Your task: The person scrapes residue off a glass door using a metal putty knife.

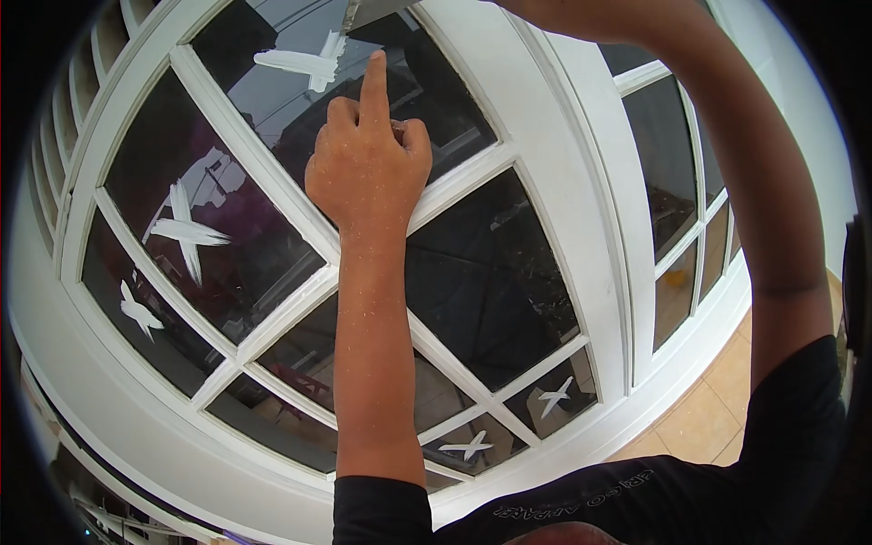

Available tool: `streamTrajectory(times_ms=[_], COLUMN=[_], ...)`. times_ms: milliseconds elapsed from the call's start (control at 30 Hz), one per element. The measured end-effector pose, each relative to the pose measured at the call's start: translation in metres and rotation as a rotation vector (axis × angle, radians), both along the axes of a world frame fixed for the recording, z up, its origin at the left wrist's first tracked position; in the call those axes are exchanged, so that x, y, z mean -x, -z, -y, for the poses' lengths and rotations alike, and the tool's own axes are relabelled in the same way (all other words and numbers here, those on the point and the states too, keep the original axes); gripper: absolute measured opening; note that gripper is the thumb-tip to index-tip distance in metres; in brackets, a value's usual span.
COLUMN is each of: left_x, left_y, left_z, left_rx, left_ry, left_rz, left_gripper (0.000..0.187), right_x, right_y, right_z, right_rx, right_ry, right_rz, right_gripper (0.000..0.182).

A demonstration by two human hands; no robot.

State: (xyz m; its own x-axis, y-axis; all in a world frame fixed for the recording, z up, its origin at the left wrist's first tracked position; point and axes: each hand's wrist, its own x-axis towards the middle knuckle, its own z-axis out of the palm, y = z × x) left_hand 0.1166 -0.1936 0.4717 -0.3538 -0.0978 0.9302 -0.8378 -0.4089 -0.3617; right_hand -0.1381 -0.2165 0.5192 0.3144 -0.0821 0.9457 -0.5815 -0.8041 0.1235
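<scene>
My left hand is raised over a dark upper pane, its index finger stretched out and the other fingers curled. Nothing shows in it; the palm side is hidden. The fingertip is just below and right of a thick white paint cross. A flat grey scraper blade reaches in from the top edge, against the right end of that paint. My right hand is cut off by the top edge and seems to hold the scraper; its fingers are out of view.
White bars divide the window. More white crosses mark the left panes, the lower-left pane and the bottom panes. A second paned frame stands to the right, above tan floor tiles. Louvers line the far left.
</scene>
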Motion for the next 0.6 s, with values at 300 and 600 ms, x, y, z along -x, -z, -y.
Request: streamTrajectory(times_ms=[300, 600], left_x=[0.000, 0.000], left_y=[0.000, 0.001], left_z=[-0.001, -0.001], left_rx=[0.000, -0.015], left_ry=[0.001, -0.004], left_rz=[-0.004, -0.013], left_gripper=[0.069, 0.069], right_x=[-0.004, -0.002], right_y=[-0.014, -0.017], right_z=[0.006, 0.004], right_rx=[-0.184, -0.211], right_ry=[0.018, 0.033], right_rz=[0.016, 0.026], right_gripper=[0.025, 0.023])
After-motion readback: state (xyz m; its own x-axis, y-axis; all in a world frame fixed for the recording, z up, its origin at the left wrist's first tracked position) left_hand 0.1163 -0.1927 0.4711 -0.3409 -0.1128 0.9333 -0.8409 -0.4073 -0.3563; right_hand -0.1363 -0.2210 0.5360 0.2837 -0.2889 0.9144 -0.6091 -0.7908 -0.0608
